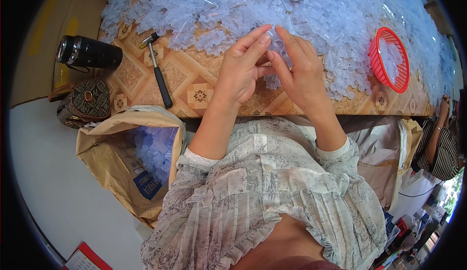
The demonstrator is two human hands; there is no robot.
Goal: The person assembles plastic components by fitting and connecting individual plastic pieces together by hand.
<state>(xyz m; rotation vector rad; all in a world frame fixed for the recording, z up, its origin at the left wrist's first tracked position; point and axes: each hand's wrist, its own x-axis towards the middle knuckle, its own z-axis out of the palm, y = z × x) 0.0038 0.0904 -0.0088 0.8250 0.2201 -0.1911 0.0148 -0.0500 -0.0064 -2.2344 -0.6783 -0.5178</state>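
Note:
Over the table's near part, my left hand [239,68] and my right hand [304,73] meet fingertip to fingertip. Between them is a small clear plastic piece [278,46], partly covered by the fingers; its exact shape cannot be made out. My left thumb and index finger pinch at its left side, while my right thumb and fingers curve round its right side. Just beyond lies a wide heap of clear plastic tube-like pieces [194,10]. Small round clear caps [340,75] are spread on the table to the right of my right hand.
A red basket [373,61] with clear pieces stands at the right. On the left are a hammer [158,73], a black flask [97,52] and a patterned bag [90,100]. An open paper sack [104,158] holds clear pieces beside me. Another person's arm [434,134] shows at far right.

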